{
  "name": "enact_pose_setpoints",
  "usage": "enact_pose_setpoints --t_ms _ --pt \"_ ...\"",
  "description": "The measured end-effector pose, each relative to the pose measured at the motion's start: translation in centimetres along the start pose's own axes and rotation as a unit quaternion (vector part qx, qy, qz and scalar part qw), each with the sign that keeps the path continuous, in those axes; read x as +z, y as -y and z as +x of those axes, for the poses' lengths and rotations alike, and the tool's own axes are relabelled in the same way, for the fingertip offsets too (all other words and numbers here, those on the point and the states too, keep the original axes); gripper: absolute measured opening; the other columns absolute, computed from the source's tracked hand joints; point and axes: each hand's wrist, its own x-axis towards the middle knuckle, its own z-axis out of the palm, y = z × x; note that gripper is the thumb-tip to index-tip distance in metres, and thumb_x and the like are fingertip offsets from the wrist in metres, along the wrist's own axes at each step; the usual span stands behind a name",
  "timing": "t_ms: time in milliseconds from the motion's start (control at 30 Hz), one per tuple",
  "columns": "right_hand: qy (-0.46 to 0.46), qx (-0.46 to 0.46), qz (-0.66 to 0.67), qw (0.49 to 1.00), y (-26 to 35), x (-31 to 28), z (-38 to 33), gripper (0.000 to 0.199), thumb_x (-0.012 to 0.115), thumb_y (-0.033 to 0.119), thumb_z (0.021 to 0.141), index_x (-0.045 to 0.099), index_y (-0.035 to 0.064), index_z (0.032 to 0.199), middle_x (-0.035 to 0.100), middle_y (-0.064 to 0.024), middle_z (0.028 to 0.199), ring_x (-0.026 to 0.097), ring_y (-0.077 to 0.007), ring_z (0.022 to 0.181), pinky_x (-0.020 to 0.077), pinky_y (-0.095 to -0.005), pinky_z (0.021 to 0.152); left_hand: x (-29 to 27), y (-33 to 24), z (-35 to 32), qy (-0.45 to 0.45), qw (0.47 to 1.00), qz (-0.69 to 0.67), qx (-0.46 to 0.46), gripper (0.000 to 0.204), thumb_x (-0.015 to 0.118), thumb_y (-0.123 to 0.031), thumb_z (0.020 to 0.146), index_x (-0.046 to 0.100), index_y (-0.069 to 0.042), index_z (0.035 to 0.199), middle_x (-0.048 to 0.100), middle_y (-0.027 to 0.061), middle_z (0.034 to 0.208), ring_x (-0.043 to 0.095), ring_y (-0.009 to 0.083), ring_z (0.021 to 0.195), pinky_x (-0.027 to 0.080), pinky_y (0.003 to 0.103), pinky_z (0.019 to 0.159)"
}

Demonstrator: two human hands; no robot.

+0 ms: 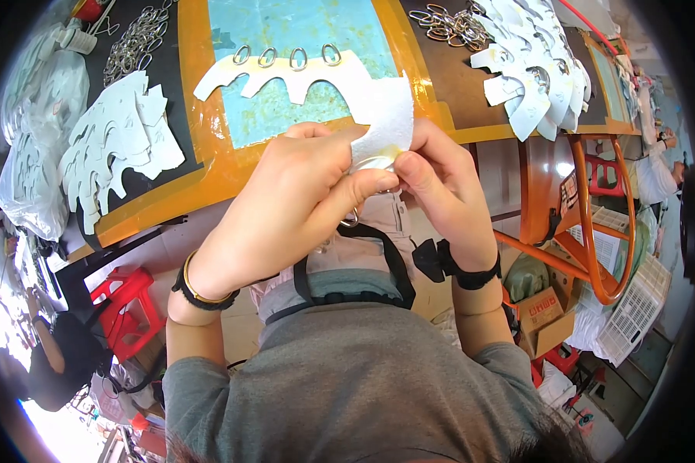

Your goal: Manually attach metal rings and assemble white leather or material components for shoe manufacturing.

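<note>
A white scalloped piece of sheet material (pixel 388 116), yellowish along part of its edge, reaches from the table up to my hands. Several metal oval rings (pixel 299 60) sit along its far edge. My left hand (pixel 282 197) pinches its near end between thumb and fingers. On the other side of that end, my right hand (pixel 449 189) is closed on the same piece, thumb and fingertips at a fold. Below the left fingers another metal ring (pixel 350 219) shows in part; how it is held is hidden.
A blue work mat (pixel 286 23) edged with brown tape lies on the table. White scalloped pieces are stacked at left (pixel 123 147) and right (pixel 537 85). Ring piles lie at left (pixel 137 42) and right (pixel 449 27). A red stool (pixel 127 309) and orange metal frame (pixel 591 224) stand below.
</note>
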Motion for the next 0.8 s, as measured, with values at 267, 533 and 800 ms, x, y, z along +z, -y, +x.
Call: enact_pose_setpoints --t_ms 267,533,800 --pt "-0.051 -0.045 -0.011 0.998 0.4 1.3 -0.1 0.015 0.044 0.015 0.094 0.049 0.0008 0.095 0.051 -0.0016 0.083 0.046 -0.0073 0.076 0.0405 -0.0223 0.071 0.1 -0.7 0.1 0.023 0.965 -0.219 -0.145 0.024 0.056 -0.02 0.089 0.058 0.004 0.087 0.058 0.0025 0.065 0.052 0.0062 0.057 0.043 0.022 0.05" --pt "-0.05 -0.092 0.04 0.994 -1.1 1.7 0.9 0.012 0.052 0.011 0.09 0.048 0.0001 0.095 0.051 -0.0014 0.083 0.047 -0.0062 0.074 0.0398 -0.02 0.068 0.3 -0.2 0.3 -0.004 0.939 -0.259 -0.225 0.025 0.052 -0.021 0.091 0.059 0.003 0.09 0.058 0.001 0.07 0.051 0.0036 0.058 0.043 0.02 0.051" --pt "-0.213 -0.152 -0.211 0.942 -1.5 2.0 0.4 0.012 0.067 0.003 0.076 0.056 -0.0011 0.081 0.058 -0.0027 0.073 0.051 -0.0085 0.063 0.0423 -0.0218 0.06 1.4 0.5 0.1 -0.103 0.988 -0.071 -0.093 0.018 0.056 -0.015 0.087 0.058 0.002 0.082 0.053 0.0085 0.057 0.049 0.0175 0.048 0.042 0.028 0.056"
